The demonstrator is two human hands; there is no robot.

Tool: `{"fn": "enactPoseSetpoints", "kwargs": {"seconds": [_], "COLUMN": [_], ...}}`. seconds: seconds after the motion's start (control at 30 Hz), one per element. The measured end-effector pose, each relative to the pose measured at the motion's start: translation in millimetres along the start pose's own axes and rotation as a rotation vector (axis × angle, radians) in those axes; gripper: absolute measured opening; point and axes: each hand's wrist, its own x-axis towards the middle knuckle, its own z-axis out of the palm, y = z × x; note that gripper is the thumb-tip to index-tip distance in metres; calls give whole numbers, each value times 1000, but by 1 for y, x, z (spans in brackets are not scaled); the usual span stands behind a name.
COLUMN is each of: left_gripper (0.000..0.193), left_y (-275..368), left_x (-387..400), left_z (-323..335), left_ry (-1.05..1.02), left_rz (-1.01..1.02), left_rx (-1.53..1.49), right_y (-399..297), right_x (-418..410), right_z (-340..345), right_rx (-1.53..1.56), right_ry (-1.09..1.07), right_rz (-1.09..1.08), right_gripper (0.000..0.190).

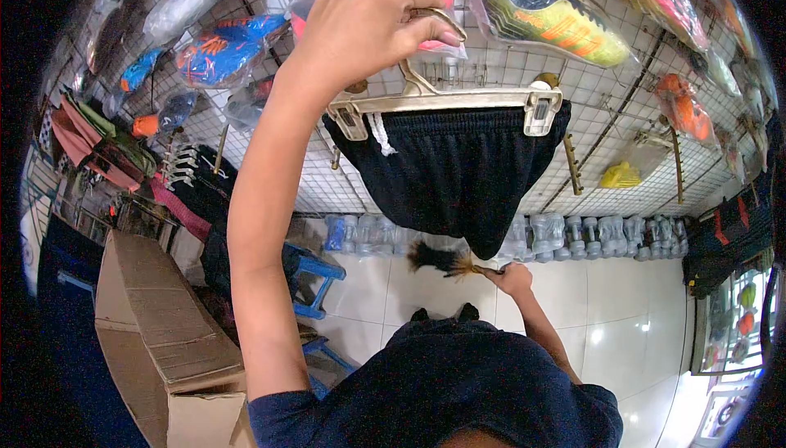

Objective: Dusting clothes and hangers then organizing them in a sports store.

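Note:
My left hand (374, 24) is raised at the top centre, its fingers closed on the hook of a pale plastic clip hanger (442, 101). From the hanger's two clips hang black shorts (442, 172) with a white drawstring (381, 135) near the left clip. Lower down, below the hem of the shorts, my right hand (516, 279) grips the handle of a feather duster (439, 261). The duster's dark and tan feathers point to the left, over the floor and in front of the wrapped dumbbells.
Wrapped football boots (552, 18) hang on a wire grid wall (614, 116) with metal display arms (572, 166). Wrapped dumbbells (546, 236) line the wall's foot. At the left stand a cardboard box (166, 319) and a blue plastic stool (319, 282); folded clothes (80, 135) lie beyond.

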Motion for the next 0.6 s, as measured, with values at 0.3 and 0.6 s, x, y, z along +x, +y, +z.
{"fn": "enactPoseSetpoints", "kwargs": {"seconds": [0.3,0.6], "left_gripper": [16,26], "left_y": [3,8], "left_x": [-2,-2], "left_z": [13,-6], "left_ry": [-50,-21], "left_rz": [5,-13], "left_rx": [-52,-28], "right_y": [-49,42], "right_x": [-1,-6], "right_z": [-101,19], "right_rx": [441,268], "right_ry": [318,-30], "right_rz": [-276,59], "right_gripper": [45,58]}}
